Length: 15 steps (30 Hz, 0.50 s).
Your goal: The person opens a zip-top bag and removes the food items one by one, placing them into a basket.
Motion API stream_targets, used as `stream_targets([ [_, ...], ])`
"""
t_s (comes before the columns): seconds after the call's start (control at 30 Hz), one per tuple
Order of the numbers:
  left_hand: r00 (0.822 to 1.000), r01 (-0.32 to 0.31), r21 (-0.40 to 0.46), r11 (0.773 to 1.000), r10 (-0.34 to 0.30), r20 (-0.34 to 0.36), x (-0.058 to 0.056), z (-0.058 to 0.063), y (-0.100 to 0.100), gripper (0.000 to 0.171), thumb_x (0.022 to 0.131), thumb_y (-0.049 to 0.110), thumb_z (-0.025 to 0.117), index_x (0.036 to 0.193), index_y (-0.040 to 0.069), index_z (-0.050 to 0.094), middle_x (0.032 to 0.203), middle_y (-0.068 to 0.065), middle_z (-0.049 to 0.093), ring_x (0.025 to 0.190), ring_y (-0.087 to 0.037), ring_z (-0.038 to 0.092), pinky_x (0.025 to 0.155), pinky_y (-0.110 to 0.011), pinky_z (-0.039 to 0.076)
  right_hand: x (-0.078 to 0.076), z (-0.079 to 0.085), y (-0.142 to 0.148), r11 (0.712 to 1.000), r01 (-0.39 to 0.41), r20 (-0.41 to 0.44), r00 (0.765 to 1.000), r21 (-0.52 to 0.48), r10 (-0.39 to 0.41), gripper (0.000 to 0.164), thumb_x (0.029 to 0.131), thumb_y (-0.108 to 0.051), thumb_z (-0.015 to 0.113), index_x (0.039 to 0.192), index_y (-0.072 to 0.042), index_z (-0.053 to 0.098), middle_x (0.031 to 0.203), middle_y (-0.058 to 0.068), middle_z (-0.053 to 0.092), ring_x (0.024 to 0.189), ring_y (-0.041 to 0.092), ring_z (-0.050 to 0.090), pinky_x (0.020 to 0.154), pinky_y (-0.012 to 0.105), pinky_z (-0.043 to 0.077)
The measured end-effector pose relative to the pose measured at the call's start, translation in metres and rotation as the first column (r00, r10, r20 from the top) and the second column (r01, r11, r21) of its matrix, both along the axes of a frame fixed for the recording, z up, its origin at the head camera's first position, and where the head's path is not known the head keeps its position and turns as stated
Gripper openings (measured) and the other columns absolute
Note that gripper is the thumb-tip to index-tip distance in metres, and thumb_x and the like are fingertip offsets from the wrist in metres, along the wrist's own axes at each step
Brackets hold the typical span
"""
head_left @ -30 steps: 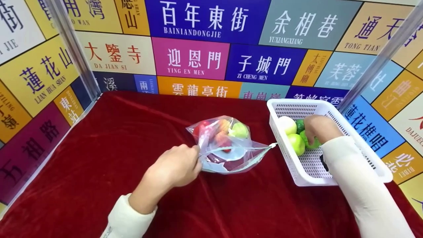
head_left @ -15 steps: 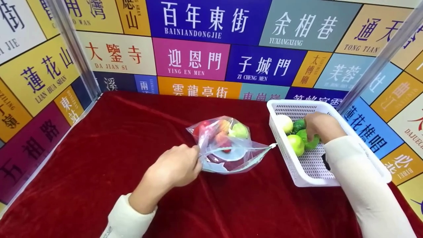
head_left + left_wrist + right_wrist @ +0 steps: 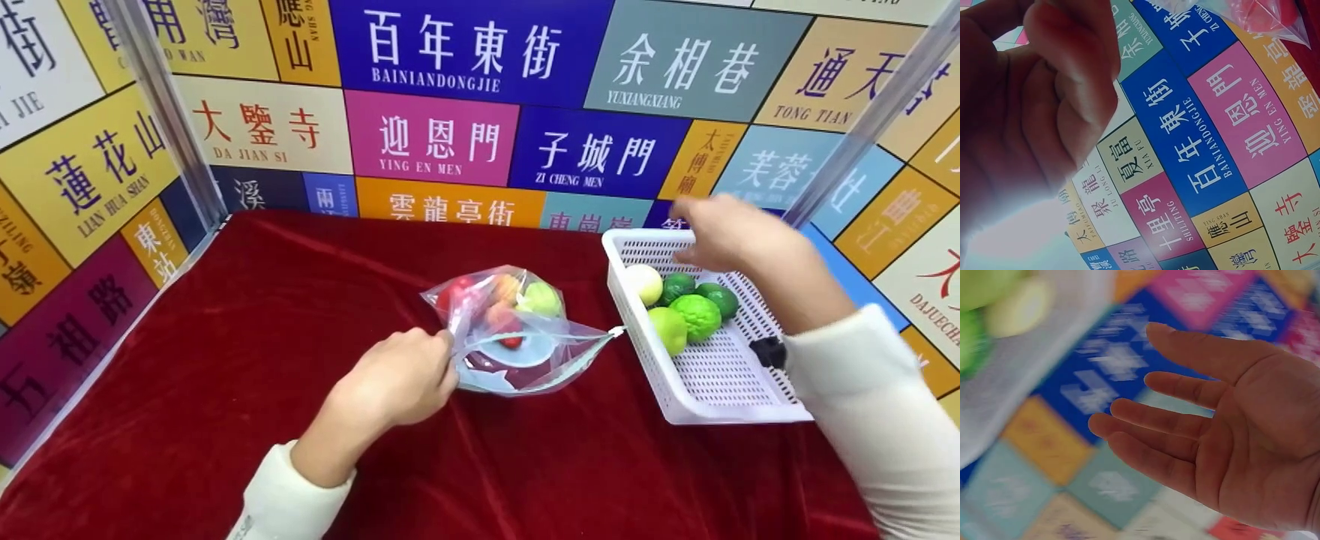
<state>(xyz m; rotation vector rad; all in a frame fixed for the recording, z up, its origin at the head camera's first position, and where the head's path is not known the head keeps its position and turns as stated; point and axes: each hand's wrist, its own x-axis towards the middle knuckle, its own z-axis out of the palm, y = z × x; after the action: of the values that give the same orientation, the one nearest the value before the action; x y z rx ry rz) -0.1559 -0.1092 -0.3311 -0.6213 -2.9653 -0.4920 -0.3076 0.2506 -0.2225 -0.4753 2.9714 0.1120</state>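
While your relaxed, empty right hand (image 3: 731, 234) is hovering, your left (image 3: 401, 375) (apparently gripping the slider bag (image 3: 540, 331)) should be steadying it.

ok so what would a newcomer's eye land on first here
The brightly lettered wall rises behind a red cloth. Mid-cloth, the left hand grips a clear bag with colourful fruit showing through. At right, the right hand is open and empty near a white basket of mostly green fruit.
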Motion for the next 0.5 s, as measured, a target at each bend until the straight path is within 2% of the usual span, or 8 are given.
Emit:
stream_targets([
  [0.13,1.000,0.001,0.002,1.000,-0.001,-0.010,0.000,-0.001,0.001,0.019,0.095,0.019,0.059,0.087,0.002,0.059,0.067,-0.011,0.056,0.064,-0.029,0.064,0.058,-0.043,0.051,0.046,0.034,-0.028,0.995,-0.098,-0.160,0.983,-0.033,0.092,0.060,0.093,-0.028,0.070,0.142,-0.003,0.048,0.136,0.028,0.056,0.120,0.050,0.054,0.097,0.066,0.044],
  [0.2,1.000,0.001,0.003,1.000,-0.001,-0.015,0.000,-0.002,0.001,0.019,0.095,0.019,0.059,0.088,0.002,0.059,0.066,-0.010,0.054,0.063,-0.027,0.063,0.057,-0.041,0.051,0.069,0.045,-0.039,0.991,-0.123,-0.238,0.965,-0.051,0.108,0.059,0.095,-0.032,0.068,0.144,-0.007,0.048,0.138,0.025,0.056,0.123,0.049,0.053,0.100,0.067,0.042],
  [0.27,1.000,0.002,0.002,1.000,-0.002,-0.021,0.000,-0.002,0.002,0.019,0.096,0.019,0.060,0.089,0.002,0.059,0.065,-0.010,0.053,0.062,-0.026,0.062,0.056,-0.040,0.050,0.090,0.051,-0.046,0.985,-0.157,-0.324,0.938,-0.075,0.124,0.059,0.096,-0.036,0.067,0.146,-0.012,0.048,0.138,0.020,0.057,0.122,0.046,0.054,0.099,0.066,0.043],
  [0.33,1.000,0.003,-0.003,1.000,-0.003,-0.031,0.000,-0.002,0.002,0.019,0.096,0.020,0.059,0.089,0.002,0.059,0.064,-0.009,0.053,0.060,-0.025,0.061,0.055,-0.039,0.049,0.109,0.054,-0.050,0.972,-0.207,-0.420,0.896,-0.108,0.144,0.058,0.095,-0.039,0.067,0.147,-0.018,0.050,0.137,0.015,0.059,0.119,0.042,0.057,0.096,0.063,0.046],
  [0.37,0.999,0.004,-0.005,1.000,-0.004,-0.034,0.000,-0.002,0.002,0.019,0.096,0.020,0.059,0.090,0.002,0.059,0.064,-0.009,0.052,0.059,-0.024,0.060,0.054,-0.038,0.049,0.118,0.053,-0.051,0.963,-0.240,-0.472,0.868,-0.127,0.154,0.058,0.094,-0.039,0.068,0.147,-0.021,0.050,0.135,0.012,0.061,0.117,0.038,0.060,0.094,0.061,0.049],
  [0.43,0.999,0.010,-0.007,1.000,-0.011,-0.049,0.000,-0.002,0.002,0.019,0.096,0.020,0.059,0.091,0.002,0.060,0.063,-0.009,0.052,0.058,-0.023,0.059,0.054,-0.037,0.048,0.134,0.051,-0.052,0.930,-0.330,-0.576,0.797,-0.162,0.182,0.059,0.091,-0.035,0.074,0.145,-0.025,0.053,0.132,0.005,0.064,0.111,0.030,0.064,0.091,0.050,0.053],
  [0.5,0.998,0.012,-0.006,1.000,-0.013,-0.063,0.000,-0.001,0.002,0.019,0.096,0.020,0.059,0.092,0.002,0.059,0.063,-0.009,0.051,0.058,-0.023,0.059,0.053,-0.036,0.048,0.148,0.045,-0.054,0.882,-0.430,-0.661,0.721,-0.193,0.207,0.060,0.087,-0.030,0.079,0.143,-0.026,0.056,0.128,0.002,0.068,0.104,0.024,0.068,0.091,0.034,0.054],
])
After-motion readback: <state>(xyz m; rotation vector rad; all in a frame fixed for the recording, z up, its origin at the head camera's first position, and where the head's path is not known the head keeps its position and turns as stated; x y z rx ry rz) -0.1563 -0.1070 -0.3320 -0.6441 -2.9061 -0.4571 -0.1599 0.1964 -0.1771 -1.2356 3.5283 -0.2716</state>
